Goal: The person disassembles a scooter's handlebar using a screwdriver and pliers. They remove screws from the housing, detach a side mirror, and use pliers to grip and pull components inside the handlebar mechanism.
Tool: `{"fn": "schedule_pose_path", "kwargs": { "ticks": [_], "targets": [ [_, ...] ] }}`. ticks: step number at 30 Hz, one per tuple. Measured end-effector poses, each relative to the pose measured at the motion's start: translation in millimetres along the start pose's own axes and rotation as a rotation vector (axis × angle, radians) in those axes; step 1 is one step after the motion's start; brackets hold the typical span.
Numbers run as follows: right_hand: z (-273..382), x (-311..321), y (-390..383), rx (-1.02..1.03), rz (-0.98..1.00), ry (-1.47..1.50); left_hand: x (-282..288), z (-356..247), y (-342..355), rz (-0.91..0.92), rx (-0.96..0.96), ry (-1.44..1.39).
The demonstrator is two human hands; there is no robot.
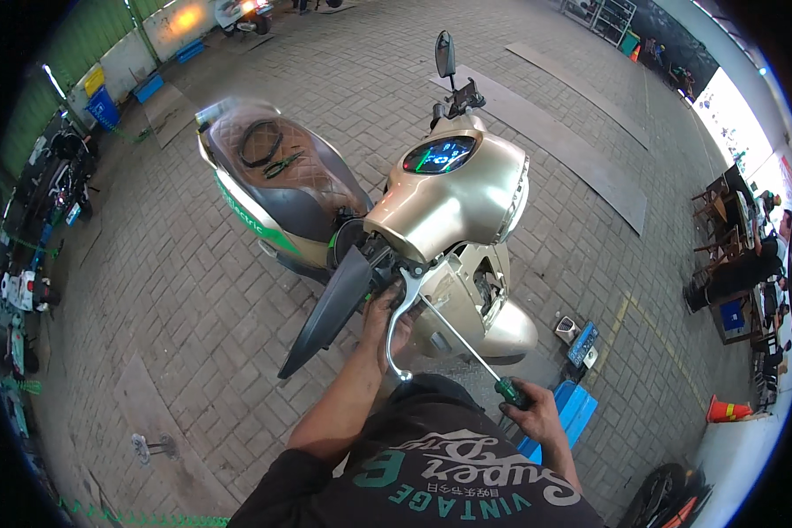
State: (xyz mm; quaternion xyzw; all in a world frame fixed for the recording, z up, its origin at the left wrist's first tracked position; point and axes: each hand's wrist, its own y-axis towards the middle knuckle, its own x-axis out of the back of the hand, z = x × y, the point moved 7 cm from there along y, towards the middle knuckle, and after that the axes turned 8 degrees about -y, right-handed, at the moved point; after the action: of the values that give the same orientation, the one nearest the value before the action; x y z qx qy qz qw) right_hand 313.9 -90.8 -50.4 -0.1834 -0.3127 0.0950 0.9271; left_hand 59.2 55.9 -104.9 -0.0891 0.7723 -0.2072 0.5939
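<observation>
A gold scooter stands before me with its display lit. My left hand is wrapped round the handlebar behind a silver brake lever, its fingers partly hidden by the lever. My right hand grips the green handle of a long screwdriver, whose tip meets the base of the lever. A dark grey plastic piece angles down beside my left hand. Below the lever is the scooter's gold front body. Pliers and a black loop lie on the brown quilted seat.
A blue plastic step is beside my right hand, near detached small parts. A person in dark clothing is at the cluttered bench on the right. An orange cone stands lower right. Other scooters line the left wall.
</observation>
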Motion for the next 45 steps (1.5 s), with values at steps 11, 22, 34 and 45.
{"fn": "schedule_pose_path", "kwargs": {
  "ticks": [11,22,34,45],
  "targets": [
    [-47.5,-5.6,-7.0,-0.129,-0.368,1.143,4.8,9.5,8.5,0.084,0.051,-0.182],
    [-66.3,-21.4,-6.8,-0.161,-0.413,1.165,4.2,2.1,10.2,0.08,0.03,-0.12],
    [-52.2,-19.3,-4.9,-0.129,-0.432,1.146,24.1,-15.8,13.3,0.042,-0.071,-0.052],
    [-46.5,-5.0,-14.3,0.258,-0.509,1.115,28.2,1.7,33.4,0.197,0.062,-0.06]
  ]
}}
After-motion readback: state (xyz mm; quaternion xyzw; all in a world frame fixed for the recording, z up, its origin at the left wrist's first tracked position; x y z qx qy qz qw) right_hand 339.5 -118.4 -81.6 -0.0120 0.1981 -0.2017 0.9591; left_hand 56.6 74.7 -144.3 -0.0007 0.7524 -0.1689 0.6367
